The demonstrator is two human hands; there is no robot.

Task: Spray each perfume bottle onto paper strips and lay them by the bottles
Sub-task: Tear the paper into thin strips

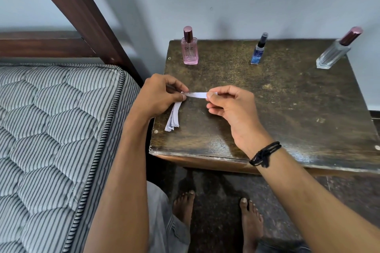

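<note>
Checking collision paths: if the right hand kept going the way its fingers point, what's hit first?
Likely the left hand: the right hand points left along the paper strip both pinch, with nothing between. Depth from one view is uncertain.

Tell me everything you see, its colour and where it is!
pink bottle: one, pink, table's back left
blue bottle: one, blue, table's back middle
clear bottle: one, clear glass, dark red cap, table's back right
single strip: one, white, stretched between both grips
strip bundle: several, white, hanging from the left grip
table: one, dark brown, against the wall
mattress: one, grey-striped, left of the table
bed frame: one, dark brown, behind the mattress
cord bracelet: one, black, right wrist
feet: two, bare, floor below the table
left grip: one, pinches the single strip's end and the bundle
right grip: one, pinches the strip's other end
</note>
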